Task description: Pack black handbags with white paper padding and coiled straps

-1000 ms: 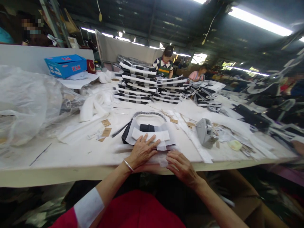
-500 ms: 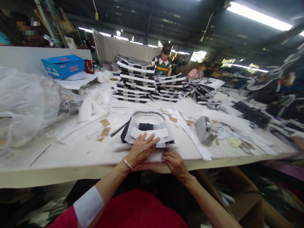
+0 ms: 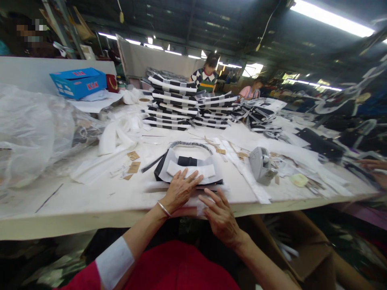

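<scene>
A black handbag (image 3: 159,170) lies on the table in front of me, wrapped partly in thin white sheet. Its wrapped handle (image 3: 190,144) arches away from me. Across the bag rests a white foam strip (image 3: 207,170). My left hand (image 3: 180,189) lies flat on the strip and bag, fingers spread. Close to the table's front edge, my right hand (image 3: 220,215) is open with its fingers apart, just right of my left hand. Beneath its fingertips is a small translucent white piece (image 3: 200,208); whether the fingers touch it I cannot tell.
A grey tape dispenser (image 3: 260,165) stands to the right. Stacks of wrapped black bags (image 3: 173,110) rise behind. Brown tags (image 3: 132,170) and white foam pieces (image 3: 110,137) lie left, near clear plastic (image 3: 27,133) and a blue box (image 3: 78,83). Another person's hand (image 3: 375,166) shows at the right edge.
My right hand has opened from a pinch and spread its fingers, still near the table edge. A thin white flap on the bag's right front no longer hangs there. My left hand stays put.
</scene>
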`<state>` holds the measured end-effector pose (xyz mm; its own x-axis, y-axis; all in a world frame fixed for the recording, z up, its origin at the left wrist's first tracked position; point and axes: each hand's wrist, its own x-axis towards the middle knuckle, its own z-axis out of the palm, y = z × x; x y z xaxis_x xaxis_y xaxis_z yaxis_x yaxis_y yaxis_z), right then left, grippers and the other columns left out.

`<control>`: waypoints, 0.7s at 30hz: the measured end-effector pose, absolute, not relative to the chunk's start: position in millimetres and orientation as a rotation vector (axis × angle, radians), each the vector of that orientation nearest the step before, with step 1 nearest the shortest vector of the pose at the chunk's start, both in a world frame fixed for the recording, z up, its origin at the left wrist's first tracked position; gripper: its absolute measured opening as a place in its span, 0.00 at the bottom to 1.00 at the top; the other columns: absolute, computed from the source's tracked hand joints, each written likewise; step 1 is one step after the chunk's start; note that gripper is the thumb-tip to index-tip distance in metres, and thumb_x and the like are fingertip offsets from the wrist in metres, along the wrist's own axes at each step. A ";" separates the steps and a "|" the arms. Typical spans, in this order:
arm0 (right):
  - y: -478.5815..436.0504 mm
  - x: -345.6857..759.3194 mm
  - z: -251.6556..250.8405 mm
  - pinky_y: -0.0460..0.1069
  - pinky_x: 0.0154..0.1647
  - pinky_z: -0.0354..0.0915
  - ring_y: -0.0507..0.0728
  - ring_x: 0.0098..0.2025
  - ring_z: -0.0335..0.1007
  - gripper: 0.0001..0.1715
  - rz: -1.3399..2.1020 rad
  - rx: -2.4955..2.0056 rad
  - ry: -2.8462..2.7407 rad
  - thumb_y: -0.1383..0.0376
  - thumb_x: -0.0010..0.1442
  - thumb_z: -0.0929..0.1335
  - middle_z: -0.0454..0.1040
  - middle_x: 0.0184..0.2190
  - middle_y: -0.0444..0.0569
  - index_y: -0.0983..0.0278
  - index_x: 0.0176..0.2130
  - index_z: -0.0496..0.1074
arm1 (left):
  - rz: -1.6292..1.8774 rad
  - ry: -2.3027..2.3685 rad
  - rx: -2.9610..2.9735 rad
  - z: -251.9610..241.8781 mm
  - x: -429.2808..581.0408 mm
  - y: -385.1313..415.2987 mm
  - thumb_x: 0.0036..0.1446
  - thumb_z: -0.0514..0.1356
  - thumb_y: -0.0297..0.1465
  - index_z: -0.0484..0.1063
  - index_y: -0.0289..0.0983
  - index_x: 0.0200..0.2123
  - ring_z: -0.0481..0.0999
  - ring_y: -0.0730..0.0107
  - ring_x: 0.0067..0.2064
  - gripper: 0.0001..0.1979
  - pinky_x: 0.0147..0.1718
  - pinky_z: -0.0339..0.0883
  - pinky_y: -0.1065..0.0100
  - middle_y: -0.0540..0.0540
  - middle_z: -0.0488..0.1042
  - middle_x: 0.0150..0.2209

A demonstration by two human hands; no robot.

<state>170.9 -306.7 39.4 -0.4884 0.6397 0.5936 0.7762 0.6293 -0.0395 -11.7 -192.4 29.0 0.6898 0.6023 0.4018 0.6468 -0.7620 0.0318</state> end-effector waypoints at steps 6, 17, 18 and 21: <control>-268.0 178.5 58.4 0.66 0.64 0.58 0.64 0.64 0.60 0.12 -0.336 -1.206 -2.311 0.74 0.65 0.59 0.70 0.57 0.61 0.66 0.41 0.70 | -0.615 -1.043 -2.777 28.8 -12.9 -193.7 0.65 0.51 0.27 0.57 0.53 0.65 0.61 0.50 0.64 0.27 0.58 0.57 0.49 0.52 0.61 0.65; -252.0 191.4 58.9 0.47 0.27 0.60 0.54 0.28 0.71 0.11 -0.273 -1.557 -2.337 0.67 0.70 0.58 0.75 0.28 0.47 0.63 0.39 0.67 | -0.664 -1.099 -2.882 36.2 -7.6 -195.4 0.64 0.55 0.40 0.64 0.54 0.60 0.60 0.50 0.65 0.20 0.59 0.55 0.45 0.51 0.66 0.63; -251.7 191.4 61.2 0.47 0.25 0.57 0.53 0.26 0.70 0.11 -0.264 -1.573 -2.347 0.67 0.70 0.58 0.74 0.27 0.46 0.63 0.38 0.67 | -0.670 -1.111 -2.902 37.8 -7.3 -194.9 0.65 0.55 0.41 0.65 0.54 0.59 0.60 0.50 0.65 0.20 0.59 0.55 0.46 0.51 0.66 0.62; -252.9 191.3 63.7 0.47 0.27 0.57 0.54 0.28 0.71 0.10 -0.267 -1.538 -2.379 0.67 0.70 0.58 0.74 0.27 0.47 0.63 0.38 0.66 | -0.699 -1.203 -2.959 42.3 -3.6 -193.3 0.67 0.51 0.42 0.69 0.54 0.56 0.61 0.52 0.65 0.16 0.59 0.55 0.45 0.54 0.68 0.61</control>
